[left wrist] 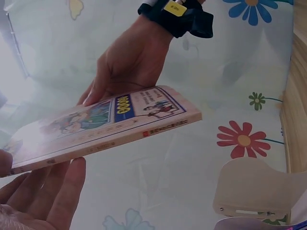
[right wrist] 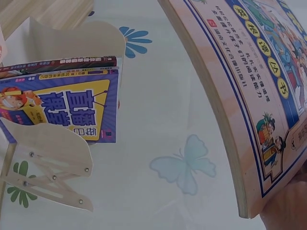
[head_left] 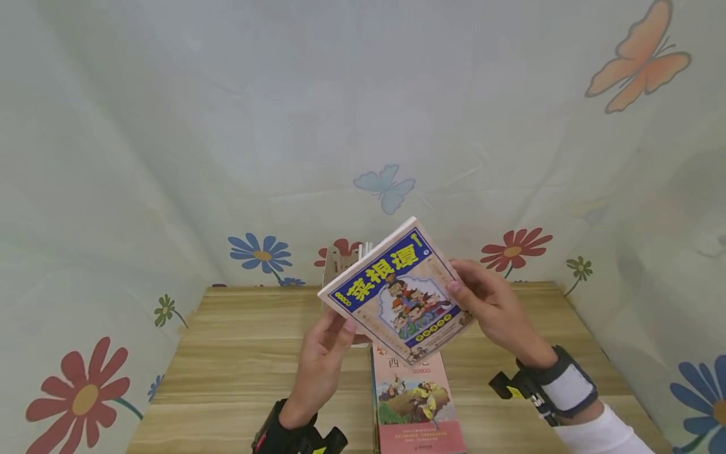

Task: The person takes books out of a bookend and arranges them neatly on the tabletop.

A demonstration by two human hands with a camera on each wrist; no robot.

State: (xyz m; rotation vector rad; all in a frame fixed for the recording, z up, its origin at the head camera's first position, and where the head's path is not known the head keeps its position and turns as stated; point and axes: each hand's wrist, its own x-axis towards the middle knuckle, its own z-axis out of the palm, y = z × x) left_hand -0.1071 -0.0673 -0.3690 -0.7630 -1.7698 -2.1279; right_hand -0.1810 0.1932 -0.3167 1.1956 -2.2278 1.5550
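Observation:
Both hands hold a paperback book (head_left: 416,302) with a blue title band and a cartoon picture on its cover. It is tilted in the air, cover toward me. My left hand (head_left: 320,366) pinches its left corner, thumb on the cover and fingers beneath, as the left wrist view shows (left wrist: 53,196). On the opposite edge, my right hand (head_left: 499,309) grips it with the thumb on the front; its other fingers are largely hidden behind. Below the raised book, a pink-covered book (head_left: 420,410) tops a stack on the table, its upper part covered from view.
Behind the held book stands a cream book rack (right wrist: 57,158), mostly hidden in the head view. In it stand a purple book (right wrist: 72,105) and a dark-red-spined book (right wrist: 86,62). The wooden table (head_left: 238,353) meets a flower-patterned curtain at the back and sides.

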